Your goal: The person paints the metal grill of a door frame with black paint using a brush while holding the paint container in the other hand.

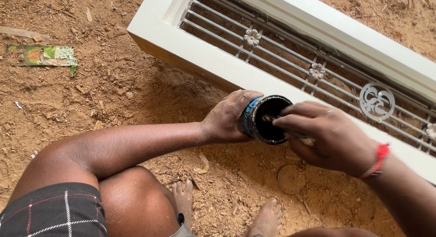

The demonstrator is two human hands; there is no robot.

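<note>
My left hand (227, 116) grips a small round can (265, 120), black inside and blue on its side, tilted with its mouth toward me. My right hand (322, 135) holds a thin brush (305, 139) whose tip dips into the can's mouth. A red band (379, 160) circles my right wrist. Both hands hover just in front of a white-painted wooden frame (218, 64) lying on the ground, fitted with a grey metal grille (281, 51) of bars and flower-shaped ornaments.
Sawdust and wood shavings cover the brown ground. A round lid (290, 179) lies in the sawdust below the hands. My bare feet (184, 198) and knee sit at the bottom. A flattened green wrapper (43, 55) lies at the upper left.
</note>
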